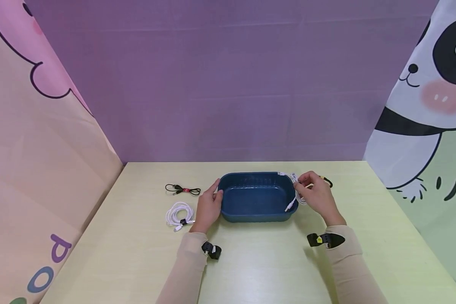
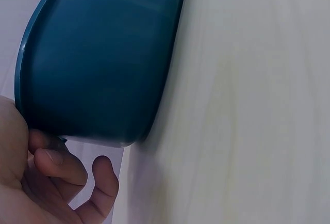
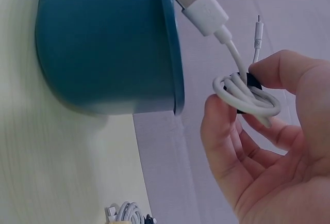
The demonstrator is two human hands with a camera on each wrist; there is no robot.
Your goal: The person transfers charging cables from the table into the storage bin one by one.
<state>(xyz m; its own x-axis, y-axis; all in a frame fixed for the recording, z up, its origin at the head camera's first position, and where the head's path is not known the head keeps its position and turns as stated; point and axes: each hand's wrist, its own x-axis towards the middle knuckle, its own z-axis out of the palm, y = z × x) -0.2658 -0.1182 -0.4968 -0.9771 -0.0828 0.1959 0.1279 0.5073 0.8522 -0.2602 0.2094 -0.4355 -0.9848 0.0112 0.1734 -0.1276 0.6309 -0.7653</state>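
In the head view, a dark blue rectangular basin (image 1: 256,217) stands on the table. My left hand (image 1: 209,207) grips its left end, thumb at the rim and fingers along the outer wall. At the right end, my right hand (image 1: 317,194) pinches a coiled white USB cable (image 1: 294,180) between thumb and fingers. The right wrist view shows that cable (image 3: 240,97) bound with a black tie, its USB plug (image 3: 206,12) beside the basin's rim and a thinner plug hanging free. The left wrist view has the basin's wall (image 2: 103,64) above my curled fingers (image 2: 62,164).
Left of the basin lie a black cable (image 1: 186,190) with a red tie and a coiled white cable (image 1: 179,213) with a black tie. A black-and-yellow item (image 1: 327,180) shows partly behind my right hand. Another coiled pale cable (image 3: 129,212) appears low in the right wrist view.
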